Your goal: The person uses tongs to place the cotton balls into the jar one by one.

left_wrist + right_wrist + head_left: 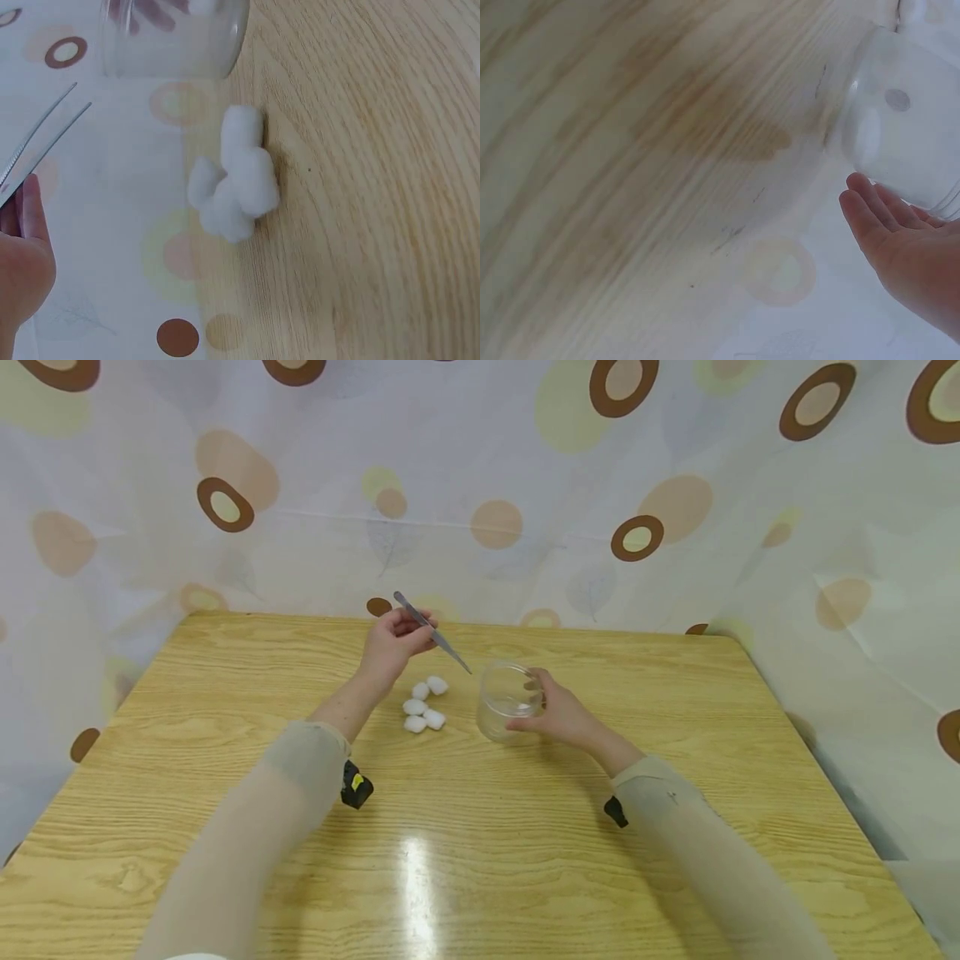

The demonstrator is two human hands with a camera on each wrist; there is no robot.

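Observation:
My left hand (390, 647) pinches a pair of metal tweezers (435, 635), slanted with the tips down toward the jar's left rim. In the left wrist view the tweezer tips stand apart with nothing between them. My right hand (561, 714) grips a clear jar (491, 714) from its right side, thumb in front and fingers behind. The jar is upright and without a lid. Several white cotton balls (415, 707) lie clustered on the table, left of the jar and below the left hand. A white patch shows at the jar in the left wrist view; whether it is inside, I cannot tell.
The wooden table (480, 860) stretches out on all sides of the hands. A patterned curtain (450, 485) hangs behind its far edge and down the right side. Dark wrist cameras (357, 785) hang beneath both forearms.

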